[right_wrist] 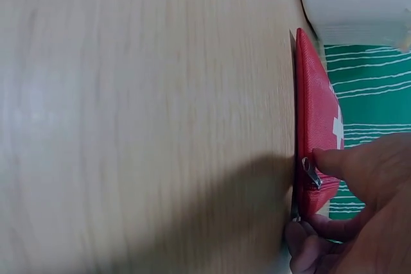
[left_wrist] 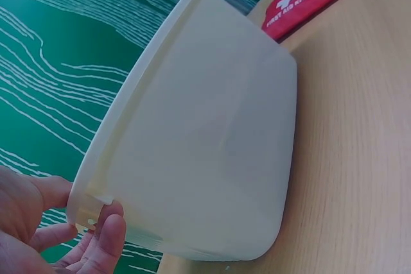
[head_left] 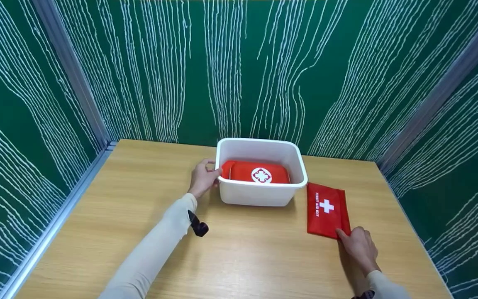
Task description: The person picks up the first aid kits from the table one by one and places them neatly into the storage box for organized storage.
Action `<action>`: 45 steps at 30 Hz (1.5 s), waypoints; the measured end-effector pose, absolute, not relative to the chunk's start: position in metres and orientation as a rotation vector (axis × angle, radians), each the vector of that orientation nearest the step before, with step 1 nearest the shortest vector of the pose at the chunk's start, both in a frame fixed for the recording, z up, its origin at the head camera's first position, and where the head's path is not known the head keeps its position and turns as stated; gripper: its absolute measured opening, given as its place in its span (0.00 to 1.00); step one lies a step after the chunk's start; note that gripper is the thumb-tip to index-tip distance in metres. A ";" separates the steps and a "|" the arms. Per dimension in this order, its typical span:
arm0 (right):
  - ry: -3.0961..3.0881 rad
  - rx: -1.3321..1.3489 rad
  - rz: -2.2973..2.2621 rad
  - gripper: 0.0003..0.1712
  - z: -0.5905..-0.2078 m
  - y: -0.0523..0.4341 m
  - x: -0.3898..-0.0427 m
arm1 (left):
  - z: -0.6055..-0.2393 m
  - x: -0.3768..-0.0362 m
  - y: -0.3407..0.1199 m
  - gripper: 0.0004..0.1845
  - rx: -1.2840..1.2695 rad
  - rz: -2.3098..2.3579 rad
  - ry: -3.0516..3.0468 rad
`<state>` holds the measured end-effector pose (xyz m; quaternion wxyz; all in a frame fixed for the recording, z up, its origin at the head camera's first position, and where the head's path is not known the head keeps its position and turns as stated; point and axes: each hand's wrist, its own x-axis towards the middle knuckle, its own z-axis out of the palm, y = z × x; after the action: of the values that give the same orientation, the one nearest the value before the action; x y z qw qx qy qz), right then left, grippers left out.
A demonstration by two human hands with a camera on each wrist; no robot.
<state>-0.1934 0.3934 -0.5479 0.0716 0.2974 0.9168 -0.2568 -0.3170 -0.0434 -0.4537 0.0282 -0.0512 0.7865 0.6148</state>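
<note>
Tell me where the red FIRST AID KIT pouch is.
In the head view, the pouch is just right of the white bin, its near right corner pinched by the right hand.

Enclosed work booth; can't tell if lab or workshop. Evidence: wood-grain tabletop boxed in at back, left and right by green panels with wavy white lines, grey corner posts, metallic rail along left edge.

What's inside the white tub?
A red case with a round white badge sits in the tub. The tub's front wall hides the case's lower part; anything underneath is covered.
</note>
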 end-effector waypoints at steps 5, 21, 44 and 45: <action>2.741 0.955 -0.820 0.33 -0.545 0.392 -0.194 | -0.454 -0.317 -0.043 0.20 -0.156 1.916 2.426; 2.577 1.021 -1.312 0.29 -0.529 0.393 -0.185 | -0.454 -0.316 -0.041 0.20 -0.180 1.914 2.413; 2.515 1.052 -1.668 0.41 -0.488 0.403 -0.174 | -0.456 -0.319 -0.042 0.20 -0.175 1.924 2.400; 2.518 1.054 -1.678 0.42 -0.487 0.403 -0.174 | -0.456 -0.319 -0.041 0.20 -0.175 1.922 2.400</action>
<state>-0.1737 0.4030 -0.4868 -0.0313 0.3287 0.7855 -0.5234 -0.3190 -0.0414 -0.4563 0.0307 -0.0569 0.7789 0.6239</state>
